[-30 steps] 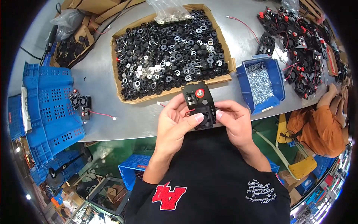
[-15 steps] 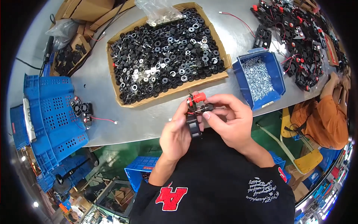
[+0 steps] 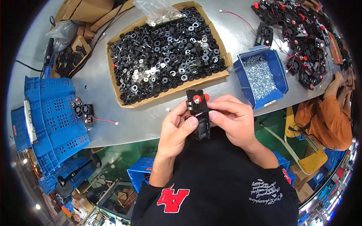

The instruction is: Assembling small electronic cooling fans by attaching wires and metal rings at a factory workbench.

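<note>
In front of my chest I hold a black fan assembly [image 3: 202,122], a plate with a red binding post [image 3: 206,97] and a silver nut near its top. A metal screw stub sticks out of the plate lower down. My left hand [image 3: 176,130] is closed around the assembly's left edge, thumb on the stub's side. On the opposite edge, my right hand [image 3: 233,119] pinches with thumb and fingers; the fingertips and the part under them are partly hidden behind the plate.
A cardboard tray [image 3: 151,98] of black and silver rings lies beyond my hands. To its right stands a blue bin [image 3: 281,92] of small metal nuts. More fan assemblies [image 3: 301,41] pile up far right, near a co-worker's arm [image 3: 330,90]. A blue crate [image 3: 56,113] is at left.
The fan assembly has been turned so its plate with the nut and screw stub now faces up. The black post seen between my right fingers is now hidden.
</note>
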Demonstrator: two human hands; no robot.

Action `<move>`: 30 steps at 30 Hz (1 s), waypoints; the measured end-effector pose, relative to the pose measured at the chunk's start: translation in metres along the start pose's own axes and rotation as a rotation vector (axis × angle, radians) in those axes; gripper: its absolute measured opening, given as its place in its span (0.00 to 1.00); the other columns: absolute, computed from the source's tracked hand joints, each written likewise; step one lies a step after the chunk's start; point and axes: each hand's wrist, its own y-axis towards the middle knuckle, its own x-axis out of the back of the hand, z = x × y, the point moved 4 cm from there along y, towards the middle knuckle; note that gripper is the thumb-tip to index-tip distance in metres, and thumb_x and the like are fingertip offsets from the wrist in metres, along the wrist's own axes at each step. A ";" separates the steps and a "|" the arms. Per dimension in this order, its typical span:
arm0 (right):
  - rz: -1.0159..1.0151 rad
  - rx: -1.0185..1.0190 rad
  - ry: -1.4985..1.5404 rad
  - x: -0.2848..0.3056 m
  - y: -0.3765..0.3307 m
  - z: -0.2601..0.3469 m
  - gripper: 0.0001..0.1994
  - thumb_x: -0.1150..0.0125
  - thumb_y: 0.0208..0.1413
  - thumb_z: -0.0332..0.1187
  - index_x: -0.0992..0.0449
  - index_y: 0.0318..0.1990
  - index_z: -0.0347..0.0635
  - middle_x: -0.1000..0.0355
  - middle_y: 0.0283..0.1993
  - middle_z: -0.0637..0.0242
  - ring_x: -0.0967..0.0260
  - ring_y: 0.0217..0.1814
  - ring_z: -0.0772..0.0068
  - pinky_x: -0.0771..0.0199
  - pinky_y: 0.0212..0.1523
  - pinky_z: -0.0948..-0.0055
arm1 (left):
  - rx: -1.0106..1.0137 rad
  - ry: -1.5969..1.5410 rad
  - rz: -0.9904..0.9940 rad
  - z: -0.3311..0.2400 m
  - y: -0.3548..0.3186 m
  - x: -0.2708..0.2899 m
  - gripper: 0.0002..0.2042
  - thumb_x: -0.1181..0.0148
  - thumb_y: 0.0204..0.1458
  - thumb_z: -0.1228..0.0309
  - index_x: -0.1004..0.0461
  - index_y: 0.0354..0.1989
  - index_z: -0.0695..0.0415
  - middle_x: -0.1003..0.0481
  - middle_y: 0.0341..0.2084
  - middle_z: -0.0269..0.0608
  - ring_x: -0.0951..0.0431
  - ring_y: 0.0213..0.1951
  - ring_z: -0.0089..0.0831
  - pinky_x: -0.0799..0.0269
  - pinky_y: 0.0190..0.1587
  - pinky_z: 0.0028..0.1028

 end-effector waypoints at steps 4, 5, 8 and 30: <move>-0.035 -0.044 0.094 0.003 -0.003 -0.009 0.10 0.39 0.54 0.19 0.23 0.44 0.29 0.27 0.41 0.61 0.28 0.44 0.75 0.26 0.44 0.77 | -0.037 0.121 -0.151 0.006 -0.003 -0.010 0.31 0.38 0.54 0.60 0.39 0.61 0.66 0.30 0.54 0.42 0.29 0.52 0.27 0.35 0.57 0.28; -0.048 -0.043 0.092 0.006 -0.004 -0.011 0.10 0.39 0.54 0.19 0.23 0.44 0.29 0.27 0.41 0.62 0.28 0.43 0.75 0.26 0.44 0.77 | -0.052 0.188 -0.196 0.006 -0.005 -0.011 0.33 0.37 0.53 0.53 0.38 0.60 0.65 0.30 0.54 0.42 0.28 0.51 0.27 0.34 0.56 0.27; -0.050 -0.064 0.120 0.006 -0.006 -0.010 0.11 0.39 0.54 0.19 0.24 0.45 0.28 0.26 0.41 0.61 0.28 0.42 0.75 0.27 0.44 0.78 | -0.057 0.160 -0.199 0.008 -0.008 -0.012 0.26 0.41 0.57 0.61 0.38 0.59 0.64 0.29 0.48 0.38 0.30 0.47 0.22 0.34 0.52 0.25; -0.092 0.013 -0.102 -0.017 -0.003 -0.022 0.07 0.41 0.55 0.22 0.23 0.41 0.29 0.27 0.41 0.60 0.30 0.42 0.75 0.31 0.45 0.77 | 0.015 -0.050 -0.262 0.009 -0.022 0.004 0.21 0.36 0.51 0.78 0.34 0.53 0.67 0.26 0.44 0.40 0.25 0.45 0.24 0.28 0.51 0.26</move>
